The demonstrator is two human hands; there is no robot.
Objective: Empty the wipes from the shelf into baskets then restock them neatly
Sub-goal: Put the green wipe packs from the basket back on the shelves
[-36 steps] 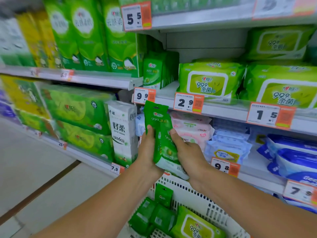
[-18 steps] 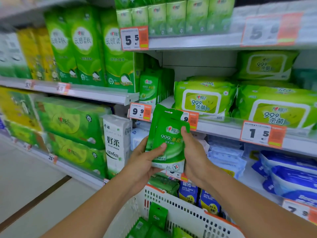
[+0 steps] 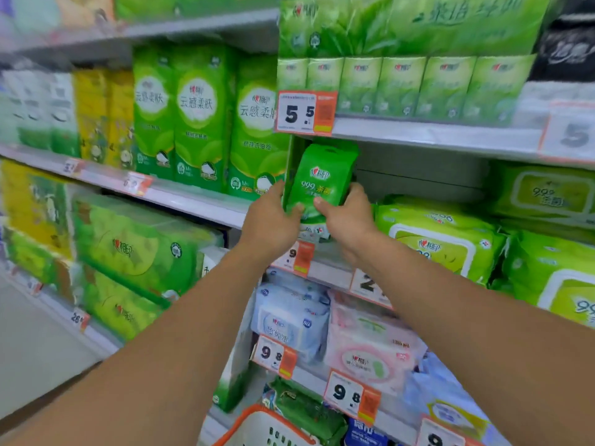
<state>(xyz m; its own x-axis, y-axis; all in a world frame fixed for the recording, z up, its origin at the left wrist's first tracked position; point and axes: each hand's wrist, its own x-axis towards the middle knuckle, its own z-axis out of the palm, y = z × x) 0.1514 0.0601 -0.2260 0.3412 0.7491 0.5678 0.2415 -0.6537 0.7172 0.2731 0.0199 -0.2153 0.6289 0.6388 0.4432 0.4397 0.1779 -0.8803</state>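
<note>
Both hands grip one small green wipes pack, held upright at the front of the middle shelf. The left hand clasps the pack's lower left edge, thumb across its front; the right hand clasps the lower right edge, thumb likewise on the front face and fingers curled behind. The pack's bottom stands at the shelf's front lip, just above an orange price tag; whether it touches the shelf cannot be told. Its top reaches nearly to the underside of the upper shelf, which carries a "5.5" price tag and a row of green tissue packs. To the right of the hands lie large light-green wipes packs on the same shelf; to the left stand tall green tissue bundles. Below, a lower shelf holds a pale blue pack and a pink pack. Nearest the viewer, at the bottom edge, shows the orange-rimmed white basket.
</note>
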